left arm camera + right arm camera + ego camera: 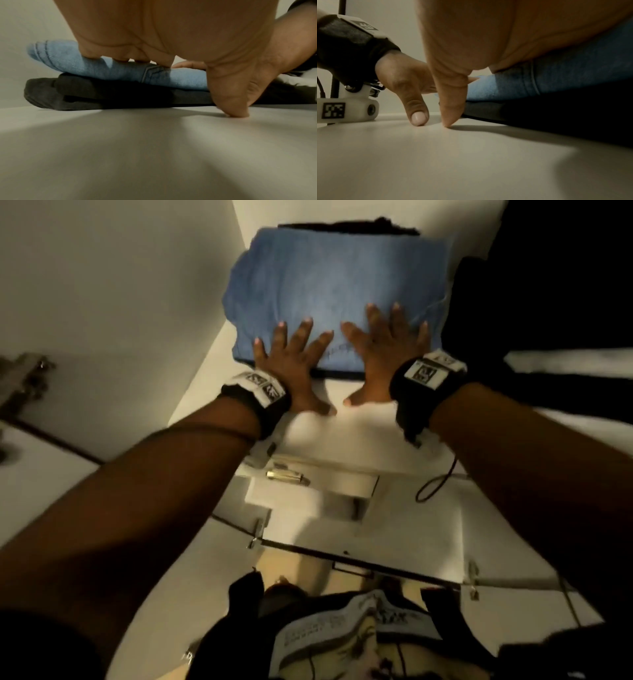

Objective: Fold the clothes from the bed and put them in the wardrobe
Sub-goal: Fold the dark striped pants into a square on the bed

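As the head view shows, the left hand (291,361) and right hand (383,350) lie flat, fingers spread, on the folded blue shirt (335,282) atop a dark garment (346,226) on the wardrobe shelf (342,419). From the left wrist, fingertips (89,55) dent the shirt (soft, light). From the right wrist, both thumbs touch the shelf before the shirt; I would lift it from under its edges.

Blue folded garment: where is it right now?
In the head view the blue folded garment lies on a dark folded garment on the white wardrobe shelf, near the left wall, under the left hand and right hand.
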Available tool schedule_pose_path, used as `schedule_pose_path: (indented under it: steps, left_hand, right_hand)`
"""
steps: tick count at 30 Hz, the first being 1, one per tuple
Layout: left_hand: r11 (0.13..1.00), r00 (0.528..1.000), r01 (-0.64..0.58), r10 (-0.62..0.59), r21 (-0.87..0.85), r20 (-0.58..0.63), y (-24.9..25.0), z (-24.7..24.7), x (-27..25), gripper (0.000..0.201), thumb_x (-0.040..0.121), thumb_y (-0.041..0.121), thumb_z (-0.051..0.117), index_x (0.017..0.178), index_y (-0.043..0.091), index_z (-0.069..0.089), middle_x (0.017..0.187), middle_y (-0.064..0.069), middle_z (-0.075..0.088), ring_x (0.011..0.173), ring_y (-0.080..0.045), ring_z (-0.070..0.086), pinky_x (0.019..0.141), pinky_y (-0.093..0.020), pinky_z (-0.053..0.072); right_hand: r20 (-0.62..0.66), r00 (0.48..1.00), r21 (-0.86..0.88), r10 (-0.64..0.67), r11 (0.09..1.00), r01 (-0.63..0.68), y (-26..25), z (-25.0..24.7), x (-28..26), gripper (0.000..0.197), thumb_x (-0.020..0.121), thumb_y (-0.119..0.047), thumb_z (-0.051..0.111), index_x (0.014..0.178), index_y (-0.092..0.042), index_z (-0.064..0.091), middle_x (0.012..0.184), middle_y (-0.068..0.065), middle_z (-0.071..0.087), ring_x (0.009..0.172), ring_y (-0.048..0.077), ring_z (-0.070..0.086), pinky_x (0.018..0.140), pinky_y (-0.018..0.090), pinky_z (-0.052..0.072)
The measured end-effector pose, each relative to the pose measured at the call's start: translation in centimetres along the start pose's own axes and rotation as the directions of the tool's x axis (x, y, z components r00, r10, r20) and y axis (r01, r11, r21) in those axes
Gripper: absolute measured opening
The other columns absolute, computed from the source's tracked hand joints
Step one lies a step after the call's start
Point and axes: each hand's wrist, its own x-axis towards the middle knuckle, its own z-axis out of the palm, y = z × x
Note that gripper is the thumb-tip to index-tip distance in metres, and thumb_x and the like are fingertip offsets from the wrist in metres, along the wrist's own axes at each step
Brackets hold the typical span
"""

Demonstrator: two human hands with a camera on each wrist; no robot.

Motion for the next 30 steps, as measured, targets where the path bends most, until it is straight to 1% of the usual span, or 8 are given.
schedule_pose_path:
  steps: [6,9,14,16,18,22,25,30]
  left_hand:
    - [0.984,0.996,-0.078,0.083,-0.158,0.031,-0.2,1.9,-5.5,0.119,0.07,0.074,0.075,0.161,0.038,0.007,0.168,-0.003,-0.018,0.155,-0.038,-0.009,0.121,-0.064,0.012]
    - [0.98,0.992,-0.114,0.122,-0.163,0.039,-0.7,5.7,-10.8,0.101,0.079,0.079,0.059,0.16,0.041,0.01,0.17,-0.001,-0.009,0.156,-0.031,-0.003,0.122,-0.061,0.006]
    - [0.966,0.973,-0.189,0.161,-0.175,-0.164,-3.2,14.5,-21.1,0.119,0.073,0.07,0.071,0.159,0.041,-0.005,0.169,-0.001,-0.016,0.155,-0.035,-0.012,0.12,-0.064,0.002]
    - [0.967,0.989,-0.141,0.129,-0.211,-0.069,-4.0,18.5,-23.9,0.121,0.072,0.073,0.07,0.158,0.044,-0.011,0.165,-0.001,-0.028,0.152,-0.036,-0.021,0.118,-0.067,0.0]
    - [0.972,0.992,-0.089,0.106,-0.219,0.065,-5.1,22.7,-24.9,0.118,0.074,0.074,0.067,0.156,0.046,-0.014,0.163,0.002,-0.034,0.15,-0.034,-0.028,0.118,-0.068,-0.002]
    - [0.977,0.989,0.044,-0.013,-0.211,0.147,-7.0,30.5,-22.5,0.114,0.073,0.073,0.067,0.16,0.042,0.0,0.169,0.001,-0.014,0.153,-0.035,-0.015,0.118,-0.068,0.012]
    - [0.978,0.958,0.141,-0.096,-0.153,0.27,-7.6,36.3,-18.1,0.115,0.078,0.071,0.067,0.159,0.041,-0.01,0.168,0.003,-0.02,0.153,-0.033,-0.021,0.122,-0.063,0.007]
    - [0.979,0.978,0.063,-0.021,-0.193,0.209,-6.6,41.6,-9.1,0.12,0.078,0.058,0.077,0.156,0.046,-0.014,0.167,0.005,-0.022,0.154,-0.034,-0.017,0.12,-0.065,0.014]
  right_hand:
    - [0.057,0.997,0.064,0.055,0.996,-0.058,-2.2,2.1,-5.9,0.13,0.064,-0.083,0.07,0.158,-0.04,-0.009,0.167,0.002,-0.021,0.154,0.037,-0.012,0.121,0.064,0.007]
    - [0.13,0.99,0.183,0.046,0.981,-0.07,-4.3,5.1,-11.5,0.122,0.071,-0.076,0.071,0.159,-0.039,-0.005,0.17,0.003,-0.006,0.156,0.03,0.0,0.124,0.056,0.013]
    - [-0.314,0.93,0.162,0.191,0.976,-0.146,-10.0,14.5,-20.8,0.11,0.077,-0.061,0.067,0.162,-0.031,0.004,0.169,0.005,-0.01,0.156,0.032,-0.006,0.117,0.064,0.002]
    - [-0.337,0.895,0.281,0.292,0.939,-0.2,-12.5,18.5,-23.2,0.109,0.077,-0.056,0.067,0.162,-0.031,0.003,0.168,0.006,-0.018,0.155,0.033,-0.013,0.116,0.066,0.004]
    - [-0.253,0.931,0.327,0.263,0.929,-0.174,-14.5,22.7,-24.4,0.111,0.077,-0.052,0.068,0.162,-0.031,0.0,0.168,0.009,-0.016,0.155,0.033,-0.014,0.119,0.067,0.012]
    - [0.031,0.99,0.407,0.136,0.903,-0.136,-15.3,30.1,-21.5,0.118,0.083,-0.045,0.074,0.158,-0.036,-0.017,0.168,0.003,-0.019,0.155,0.028,-0.013,0.121,0.056,0.024]
    - [0.202,0.977,0.354,0.069,0.925,-0.138,-15.1,36.4,-15.7,0.124,0.083,-0.049,0.075,0.157,-0.026,-0.021,0.166,0.001,-0.025,0.155,0.028,-0.015,0.123,0.053,0.022]
    - [0.168,0.984,0.158,0.061,0.984,-0.088,-14.3,43.0,-6.3,0.137,0.073,-0.062,0.078,0.157,-0.023,-0.023,0.167,0.005,-0.023,0.153,0.034,-0.018,0.12,0.066,0.002]
